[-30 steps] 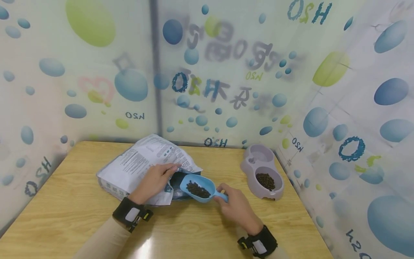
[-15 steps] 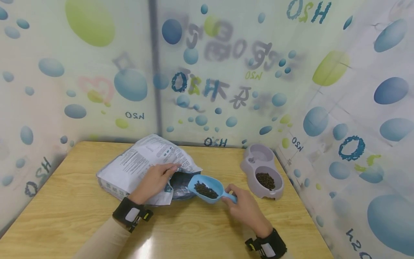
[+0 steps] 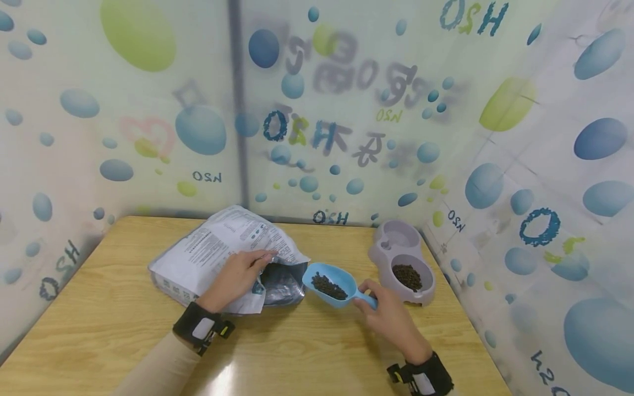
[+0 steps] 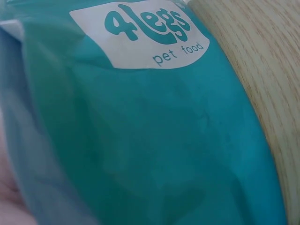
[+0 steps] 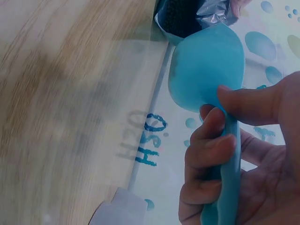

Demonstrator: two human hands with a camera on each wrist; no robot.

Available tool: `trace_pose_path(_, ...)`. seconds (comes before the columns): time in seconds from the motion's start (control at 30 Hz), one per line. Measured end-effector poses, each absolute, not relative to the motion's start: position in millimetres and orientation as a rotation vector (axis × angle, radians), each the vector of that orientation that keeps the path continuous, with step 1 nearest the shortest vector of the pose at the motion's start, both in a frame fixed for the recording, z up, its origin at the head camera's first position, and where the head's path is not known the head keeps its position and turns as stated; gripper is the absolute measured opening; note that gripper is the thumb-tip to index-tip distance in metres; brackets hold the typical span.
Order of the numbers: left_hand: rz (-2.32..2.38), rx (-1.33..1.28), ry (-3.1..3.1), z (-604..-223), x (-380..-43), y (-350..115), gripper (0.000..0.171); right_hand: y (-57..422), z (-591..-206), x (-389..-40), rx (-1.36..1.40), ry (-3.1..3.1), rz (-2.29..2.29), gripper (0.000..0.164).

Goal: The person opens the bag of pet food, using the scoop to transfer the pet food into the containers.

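Note:
My right hand grips the handle of a light blue scoop, its fingers and thumb wrapped round it in the right wrist view. Dark brown kibble lies in the scoop, which is level just right of the bag's mouth. A white pet food bag lies on its side, its mouth gaping to show a silvery lining. My left hand holds the upper edge of that mouth. The left wrist view shows a teal side of the bag lettered "4Legs pet food", with part of the hand at the left edge.
A pale purple double pet bowl stands at the back right of the wooden table. Kibble lies in its nearer bowl. Patterned wall sheets rise behind and at both sides.
My right hand has moved to the right, carrying the loaded scoop from over the bag's mouth to beside it. My left hand and the bag have stayed in place.

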State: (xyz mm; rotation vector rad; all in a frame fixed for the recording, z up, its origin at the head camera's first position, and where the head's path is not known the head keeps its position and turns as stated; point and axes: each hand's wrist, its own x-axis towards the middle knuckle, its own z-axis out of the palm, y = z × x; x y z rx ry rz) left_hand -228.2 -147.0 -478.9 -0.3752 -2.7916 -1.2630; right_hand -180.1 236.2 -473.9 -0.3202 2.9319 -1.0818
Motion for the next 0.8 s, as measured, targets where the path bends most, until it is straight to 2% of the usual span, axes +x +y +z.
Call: trace_pose_path(0.8, -1.267, -0.394, -2.770, -479.1, -229.0, -146.7, 0.041, 285.1, -465.1, -181.9, -0.165, 3.076, -1.031, 0.016)
